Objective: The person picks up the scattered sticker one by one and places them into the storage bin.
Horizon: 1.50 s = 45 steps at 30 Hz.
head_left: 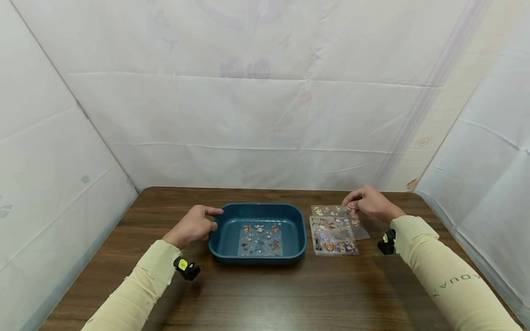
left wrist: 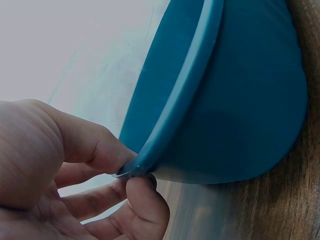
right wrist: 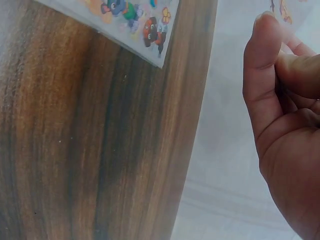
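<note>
Head view: blue tray (head_left: pixel 299 230) sat mid-table, long axis running left-right. One sticker sheet (head_left: pixel 260 240) lay flat inside it. Just right of the tray, a stack of sticker sheets (head_left: pixel 332 235) on the wooden table (head_left: pixel 265 294). Right hand (head_left: pixel 370 203) was at the far right corner of that stack, thumb and forefinger pinching a clear top sheet (head_left: pixel 361 230), its near edge angled out to the right of the stack. So the right hand was the nearer one to the sheets; the tray lay to its left. Left hand (head_left: pixel 192 226) was on the tray's left rim, forearm coming in from the near left.

Left wrist view: thumb (left wrist: pixel 90 142) above and fingers (left wrist: pixel 145 210) below pinched the tray's rim (left wrist: pixel 185 100) at its left end. Firm contact.

Right wrist view: right hand (right wrist: pixel 287 135) curled, fingertips closed together at the top edge; the sheet between them was barely visible. Stack corner (right wrist: pixel 145 30) lay on the table, apart from the hand.
</note>
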Each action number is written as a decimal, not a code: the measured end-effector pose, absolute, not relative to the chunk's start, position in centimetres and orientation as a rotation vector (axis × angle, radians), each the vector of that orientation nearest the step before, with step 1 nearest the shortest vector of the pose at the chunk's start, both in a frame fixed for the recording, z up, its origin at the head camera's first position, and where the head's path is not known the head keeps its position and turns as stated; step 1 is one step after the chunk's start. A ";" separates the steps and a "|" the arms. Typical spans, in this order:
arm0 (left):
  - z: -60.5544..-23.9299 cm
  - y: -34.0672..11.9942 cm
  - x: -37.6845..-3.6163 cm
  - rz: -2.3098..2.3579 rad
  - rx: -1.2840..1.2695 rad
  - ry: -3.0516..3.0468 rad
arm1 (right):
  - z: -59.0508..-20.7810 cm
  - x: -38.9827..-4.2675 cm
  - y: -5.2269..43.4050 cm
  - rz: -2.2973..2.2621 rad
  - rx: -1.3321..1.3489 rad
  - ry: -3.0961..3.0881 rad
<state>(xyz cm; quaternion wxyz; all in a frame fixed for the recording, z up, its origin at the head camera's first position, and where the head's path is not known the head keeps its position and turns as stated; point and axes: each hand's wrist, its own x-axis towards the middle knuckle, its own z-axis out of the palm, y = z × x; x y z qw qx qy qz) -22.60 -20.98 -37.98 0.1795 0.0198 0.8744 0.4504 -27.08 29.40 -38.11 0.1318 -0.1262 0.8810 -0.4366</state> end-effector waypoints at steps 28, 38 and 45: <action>-38.1 -21.0 -22.8 1.289 0.070 2.462 | -37.0 -28.1 26.3 -1.244 -0.369 2.571; -38.1 -21.0 -22.8 1.292 0.082 2.462 | -37.0 -28.1 25.7 -1.238 -0.396 2.576; -38.1 -21.0 -22.9 1.307 0.086 2.453 | -37.0 -28.3 24.8 -1.236 -0.445 2.563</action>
